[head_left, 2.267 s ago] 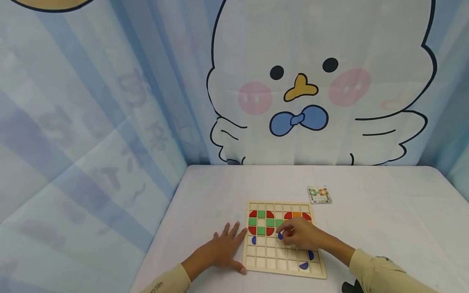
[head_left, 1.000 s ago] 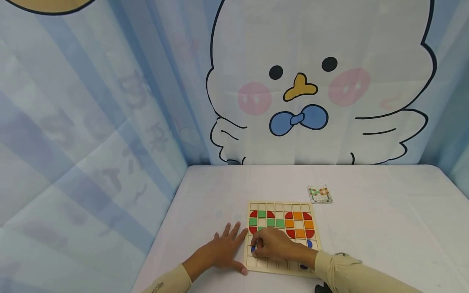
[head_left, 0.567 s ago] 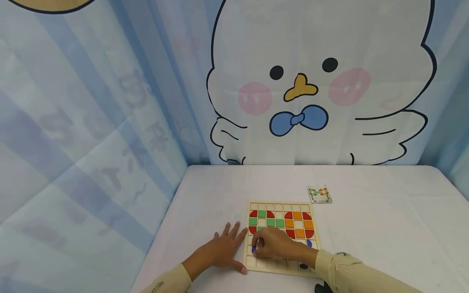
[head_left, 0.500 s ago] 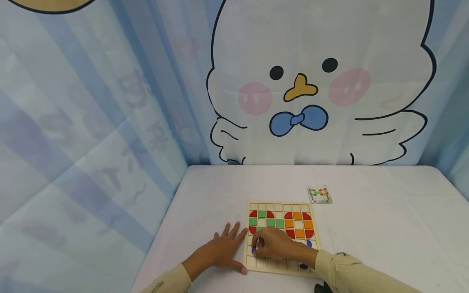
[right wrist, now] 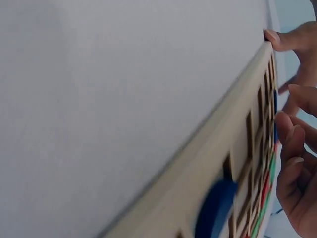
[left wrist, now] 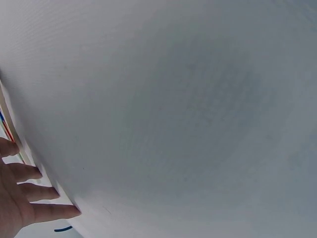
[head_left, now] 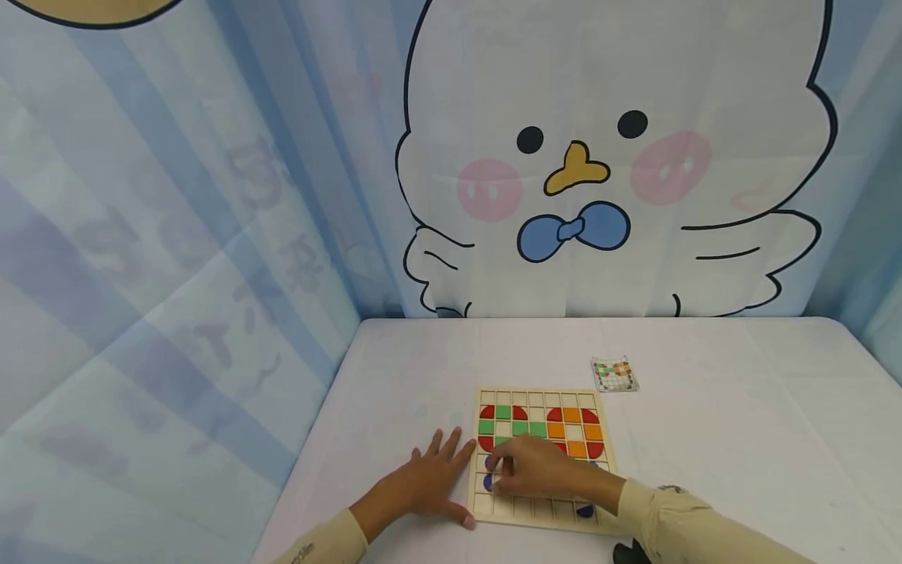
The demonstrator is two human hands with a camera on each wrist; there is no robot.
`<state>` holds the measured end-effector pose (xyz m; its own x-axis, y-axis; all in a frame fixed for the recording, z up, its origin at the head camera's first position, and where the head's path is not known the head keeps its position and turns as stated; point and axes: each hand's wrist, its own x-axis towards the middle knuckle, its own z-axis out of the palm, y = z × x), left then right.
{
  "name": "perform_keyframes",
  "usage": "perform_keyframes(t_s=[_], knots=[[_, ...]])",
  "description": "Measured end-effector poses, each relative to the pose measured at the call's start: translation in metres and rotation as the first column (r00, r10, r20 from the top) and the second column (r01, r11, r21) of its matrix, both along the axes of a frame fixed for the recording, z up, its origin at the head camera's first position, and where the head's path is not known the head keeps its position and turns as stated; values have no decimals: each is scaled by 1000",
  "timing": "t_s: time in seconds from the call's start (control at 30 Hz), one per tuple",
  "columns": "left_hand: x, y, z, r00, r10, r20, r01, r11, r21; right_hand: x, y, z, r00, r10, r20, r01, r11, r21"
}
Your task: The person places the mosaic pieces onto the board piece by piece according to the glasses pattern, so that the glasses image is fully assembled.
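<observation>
A pale wooden grid board (head_left: pixel 539 389) lies on the table, with red, green and orange tiles set in its far half. My left hand (head_left: pixel 430 478) rests flat with fingers spread, thumb and fingertips at the board's left edge. Over the nearer rows is my right hand (head_left: pixel 539 466), its thumb and bent forefinger a little apart beside a blue half-round tile (head_left: pixel 488 482) lying in a left-column cell. In the right wrist view nothing shows between these fingers (right wrist: pixel 294 136). Another blue tile (right wrist: pixel 215 208) stands out close to that camera. The right hand covers the board's middle cells.
A small pattern card (head_left: pixel 615 374) lies behind the board's far right corner. One more blue tile (head_left: pixel 585 511) sits near the board's front right. A black object (head_left: pixel 629 552) shows beneath the right sleeve. A printed curtain (head_left: pixel 564 78) hangs behind the white table (head_left: pixel 740 423).
My right hand went from mid-board to the left column with a blue tile, let it go there, and has just drawn slightly right. The left hand has stayed put.
</observation>
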<state>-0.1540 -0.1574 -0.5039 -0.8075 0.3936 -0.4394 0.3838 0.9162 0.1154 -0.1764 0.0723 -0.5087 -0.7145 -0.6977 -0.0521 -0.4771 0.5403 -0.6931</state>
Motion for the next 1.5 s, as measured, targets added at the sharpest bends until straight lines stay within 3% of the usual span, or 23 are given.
perform_keyframes(t_s=[0.2, 0.5, 0.7, 0.87, 1.2, 1.37, 1.5], knots=[[0, 1, -4, 1000, 15, 15, -15, 1000, 12, -8, 36, 12, 1000, 21, 10, -21, 999, -32], [0, 1, 0, 999, 30, 22, -30, 1000, -1, -21, 122, 17, 993, 6, 114, 1, 998, -56], [1, 1, 0, 1000, 25, 13, -25, 1000, 0, -15, 180, 13, 972, -102, 214, 108, 994, -19], [2, 3, 5, 999, 28, 16, -28, 1000, -8, -3, 214, 11, 958, -135, 253, 143, 990, -13], [4, 3, 8, 999, 32, 5, -32, 999, -12, 16, 239, -2, 959, -134, 249, 132, 991, 26], [4, 4, 8, 999, 31, 8, -31, 999, -17, 17, 240, -4, 970, -80, 229, 84, 996, -7], [4, 4, 10, 999, 32, 13, -32, 999, -12, 15, 239, -5, 975, -105, 195, 101, 994, 29]])
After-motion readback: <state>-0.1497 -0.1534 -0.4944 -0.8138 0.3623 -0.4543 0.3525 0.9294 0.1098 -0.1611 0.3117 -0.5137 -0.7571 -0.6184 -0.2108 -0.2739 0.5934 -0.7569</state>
